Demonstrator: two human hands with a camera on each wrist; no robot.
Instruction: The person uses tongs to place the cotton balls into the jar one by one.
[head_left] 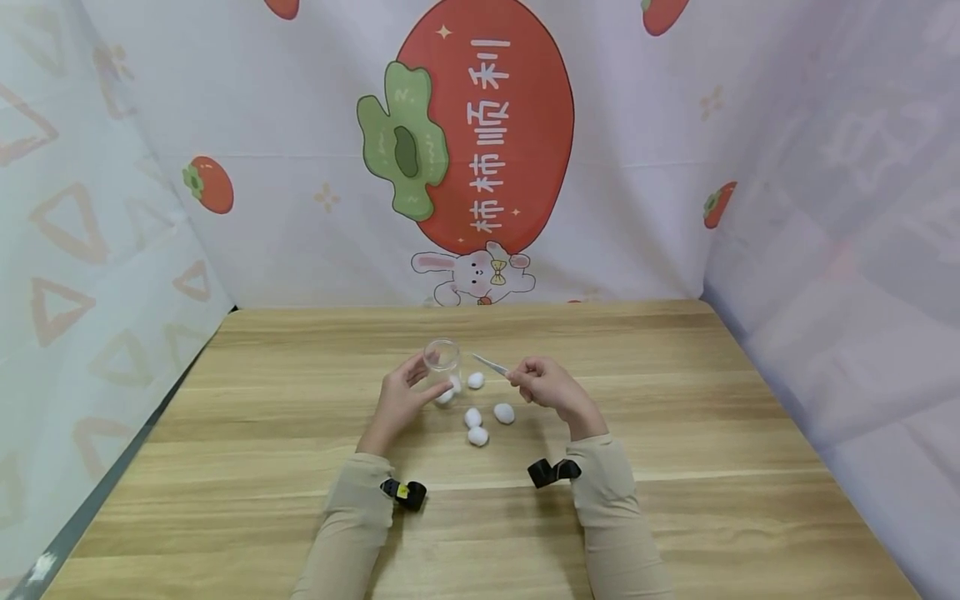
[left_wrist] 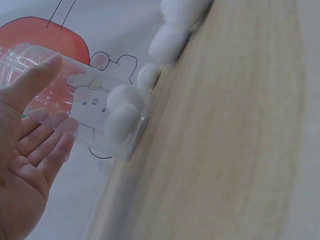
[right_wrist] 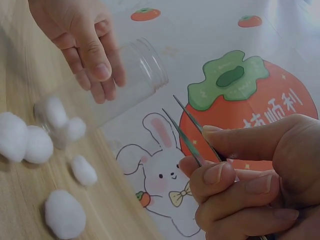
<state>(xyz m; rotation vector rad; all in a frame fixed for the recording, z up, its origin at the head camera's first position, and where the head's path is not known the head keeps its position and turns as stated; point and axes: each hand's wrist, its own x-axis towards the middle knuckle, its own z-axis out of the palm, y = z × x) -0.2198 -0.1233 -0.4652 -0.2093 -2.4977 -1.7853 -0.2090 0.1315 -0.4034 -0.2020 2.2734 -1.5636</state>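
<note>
My left hand (head_left: 401,400) holds a clear open-topped jar (head_left: 442,354) upright on the table, thumb on one side and fingers on the other. Two white cotton balls (left_wrist: 122,122) lie at the jar's bottom. Between thumb and fingers my right hand (head_left: 547,385) pinches a pair of metal tweezers (head_left: 491,364), pointed toward the jar. Their tips stand apart with nothing between them, as the right wrist view shows. Several loose cotton balls (head_left: 504,413) are on the table between the hands, one of them (head_left: 476,380) close beside the jar.
The wood-grain table (head_left: 675,433) ends at a printed cloth backdrop (head_left: 630,167), with cloth hanging on both sides as well. Black wrist cameras (head_left: 408,494) are strapped over the beige sleeves (head_left: 345,517).
</note>
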